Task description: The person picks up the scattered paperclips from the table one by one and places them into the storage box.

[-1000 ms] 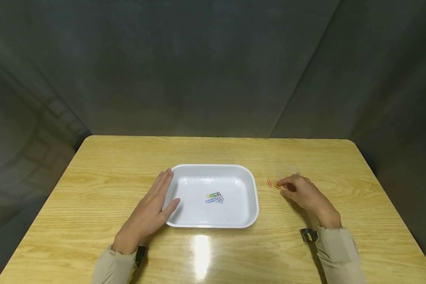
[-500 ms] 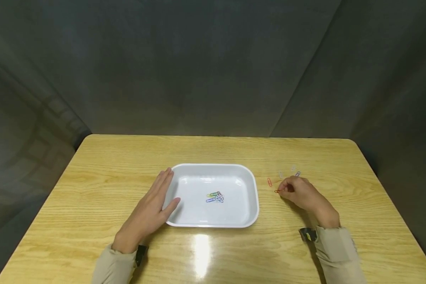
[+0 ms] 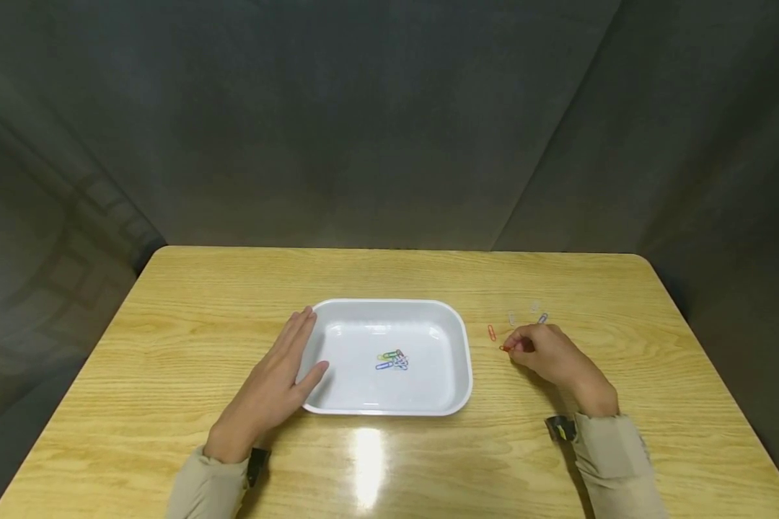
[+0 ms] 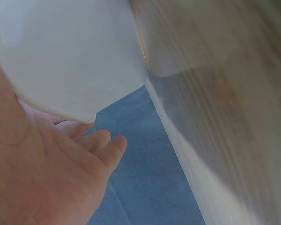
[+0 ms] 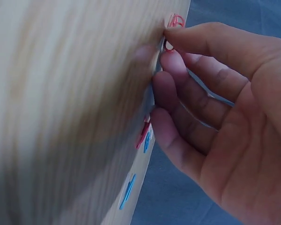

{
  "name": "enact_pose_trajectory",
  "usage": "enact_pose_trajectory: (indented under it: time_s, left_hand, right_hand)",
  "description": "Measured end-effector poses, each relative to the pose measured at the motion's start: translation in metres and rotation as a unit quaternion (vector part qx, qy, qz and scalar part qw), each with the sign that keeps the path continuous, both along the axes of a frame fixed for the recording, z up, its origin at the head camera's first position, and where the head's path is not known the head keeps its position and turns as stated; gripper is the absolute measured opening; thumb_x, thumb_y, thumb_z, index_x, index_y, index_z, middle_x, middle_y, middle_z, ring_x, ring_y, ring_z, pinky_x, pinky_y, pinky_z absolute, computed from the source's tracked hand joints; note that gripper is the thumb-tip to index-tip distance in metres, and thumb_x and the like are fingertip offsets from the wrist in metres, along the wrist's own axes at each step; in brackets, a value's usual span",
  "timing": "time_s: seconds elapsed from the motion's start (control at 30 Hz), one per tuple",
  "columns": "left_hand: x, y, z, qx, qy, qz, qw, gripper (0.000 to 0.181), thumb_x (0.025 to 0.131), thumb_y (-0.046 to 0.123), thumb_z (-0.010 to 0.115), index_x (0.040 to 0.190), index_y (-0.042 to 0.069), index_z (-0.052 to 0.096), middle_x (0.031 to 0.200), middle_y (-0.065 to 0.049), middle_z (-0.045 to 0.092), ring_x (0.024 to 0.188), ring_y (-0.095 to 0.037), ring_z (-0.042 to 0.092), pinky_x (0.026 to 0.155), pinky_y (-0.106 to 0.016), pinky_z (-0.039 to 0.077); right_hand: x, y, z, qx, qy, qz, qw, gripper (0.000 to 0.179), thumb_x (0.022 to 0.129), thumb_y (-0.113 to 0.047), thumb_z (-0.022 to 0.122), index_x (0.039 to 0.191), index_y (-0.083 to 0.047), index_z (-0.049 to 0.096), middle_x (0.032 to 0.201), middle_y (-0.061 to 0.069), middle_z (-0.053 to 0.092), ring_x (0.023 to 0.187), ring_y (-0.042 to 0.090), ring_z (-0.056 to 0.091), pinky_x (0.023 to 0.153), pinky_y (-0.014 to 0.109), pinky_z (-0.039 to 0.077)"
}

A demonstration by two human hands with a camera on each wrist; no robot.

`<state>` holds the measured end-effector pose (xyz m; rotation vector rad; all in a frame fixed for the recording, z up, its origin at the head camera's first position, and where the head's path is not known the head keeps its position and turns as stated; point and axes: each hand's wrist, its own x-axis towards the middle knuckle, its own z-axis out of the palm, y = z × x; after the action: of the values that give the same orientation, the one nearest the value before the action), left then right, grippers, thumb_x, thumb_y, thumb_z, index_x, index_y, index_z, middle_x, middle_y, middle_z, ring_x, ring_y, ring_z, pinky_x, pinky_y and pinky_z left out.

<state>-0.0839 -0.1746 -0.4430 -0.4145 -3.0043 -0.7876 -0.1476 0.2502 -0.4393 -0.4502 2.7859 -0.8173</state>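
My left hand point(image 3: 269, 382) rests at the left rim of a white tray point(image 3: 389, 412), fingers fairly straight, thumb over the inside. In the left wrist view, fingers point(image 4: 110, 150) lie by the tray's edge point(image 4: 91, 121). Inside the tray is a small pile of coloured paper clips point(image 3: 394, 360). To its right, my right hand point(image 3: 555, 360) pinches a red paper clip point(image 3: 505, 349) between thumb and fingertips, low at the tabletop. In the right wrist view, red wire point(image 5: 168, 45) shows between thumb and forefinger; the rest is partly hidden.
Another red paper clip point(image 3: 491, 332) lies between tray and right hand. Beyond the hand are a blue-violet clip point(image 3: 543, 318) and two pale clips, one a whitish clip point(image 3: 511, 318). The wooden table point(image 3: 201, 324) ends at a dark curtain point(image 3: 331, 144).
The right hand has drawn slightly nearer the person, the red paper clip's end moving with its fingertips. The blue-violet clip behind it shows more fully. The left hand and tray stay put.
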Motion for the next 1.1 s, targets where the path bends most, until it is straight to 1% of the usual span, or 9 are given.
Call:
enact_pose_trajectory:
  time_s: [0.23,0.4,0.57,0.7,0.8,0.93,1.1]
  left_hand:
    - [0.001,0.000,0.000,0.000,0.008,-0.003,1.0000,0.077,0.102,0.044,0.050,0.160,0.010,0.014,0.168,-0.010,0.014,0.155,-0.032,0.013,0.122,-0.055,0.023]
    - [0.002,-0.001,0.000,-0.002,0.014,-0.004,0.9999,0.077,0.102,0.045,0.051,0.160,0.009,0.015,0.168,-0.009,0.014,0.154,-0.033,0.015,0.121,-0.056,0.024]
    - [0.002,0.000,0.002,-0.002,-0.003,-0.002,1.0000,0.078,0.102,0.047,0.049,0.161,0.012,0.012,0.168,-0.006,0.011,0.155,-0.031,0.012,0.123,-0.055,0.022]
    - [0.003,0.000,0.003,-0.002,-0.013,-0.001,0.9999,0.078,0.102,0.047,0.049,0.161,0.013,0.011,0.169,-0.006,0.010,0.156,-0.028,0.010,0.124,-0.054,0.021]
    - [0.003,0.001,0.004,-0.001,-0.013,0.000,0.9999,0.078,0.102,0.046,0.050,0.161,0.013,0.011,0.169,-0.006,0.011,0.156,-0.028,0.010,0.124,-0.053,0.021]
    - [0.002,0.001,0.004,-0.001,-0.011,-0.001,0.9999,0.078,0.102,0.046,0.050,0.161,0.012,0.012,0.168,-0.007,0.011,0.156,-0.030,0.011,0.123,-0.054,0.021]
    - [0.002,0.000,0.003,-0.003,-0.013,0.000,0.9999,0.078,0.102,0.046,0.050,0.161,0.012,0.012,0.168,-0.007,0.011,0.156,-0.028,0.010,0.123,-0.054,0.022]
  right_hand:
    - [0.001,0.000,0.000,0.013,0.036,-0.011,0.9992,0.005,0.090,-0.007,0.069,0.091,-0.007,0.073,0.083,0.000,0.069,0.073,0.010,0.054,0.062,0.021,0.046]
    - [0.003,0.000,0.003,-0.011,0.048,-0.004,0.9988,0.003,0.090,-0.006,0.069,0.093,-0.007,0.071,0.079,-0.002,0.065,0.069,0.007,0.052,0.058,0.020,0.045]
    - [0.005,0.000,0.006,-0.029,0.061,0.002,0.9977,0.006,0.089,-0.002,0.068,0.093,-0.007,0.070,0.078,-0.002,0.063,0.066,0.006,0.052,0.057,0.019,0.046]
    - [0.006,-0.002,0.010,-0.032,0.075,0.000,0.9967,0.008,0.089,-0.002,0.068,0.095,-0.007,0.071,0.081,-0.001,0.064,0.070,0.008,0.055,0.060,0.020,0.049]
    - [0.006,-0.006,0.014,-0.038,0.090,0.000,0.9952,0.010,0.089,-0.003,0.068,0.095,-0.009,0.071,0.082,-0.001,0.065,0.074,0.009,0.056,0.062,0.021,0.050]
    - [0.008,-0.013,0.020,-0.055,0.114,0.012,0.9919,0.013,0.087,-0.001,0.066,0.095,-0.010,0.072,0.081,-0.003,0.065,0.074,0.008,0.057,0.063,0.022,0.051]
    - [0.011,-0.023,0.027,-0.065,0.135,0.035,0.9881,0.013,0.088,-0.003,0.068,0.095,-0.013,0.073,0.083,-0.004,0.068,0.075,0.004,0.057,0.064,0.023,0.052]
